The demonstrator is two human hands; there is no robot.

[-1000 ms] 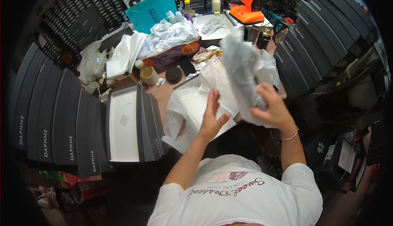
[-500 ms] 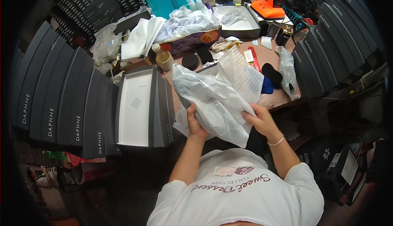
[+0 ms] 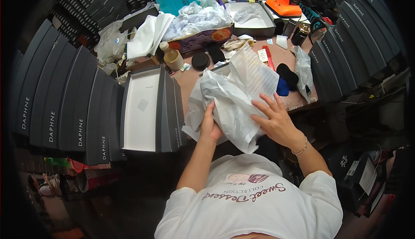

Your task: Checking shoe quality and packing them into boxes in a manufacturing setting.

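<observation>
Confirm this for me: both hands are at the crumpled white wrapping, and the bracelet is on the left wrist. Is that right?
Not quite: the head view shows the bracelet on the wrist of the right hand, not the left hand. Both hands are indeed at the crumpled white wrapping.

The wrapping (image 3: 229, 107) looks crinkled and papery, the boxes (image 3: 72, 102) matt cardboard.

Head-worn fisheye looks down on both hands (image 3: 279, 123).
</observation>
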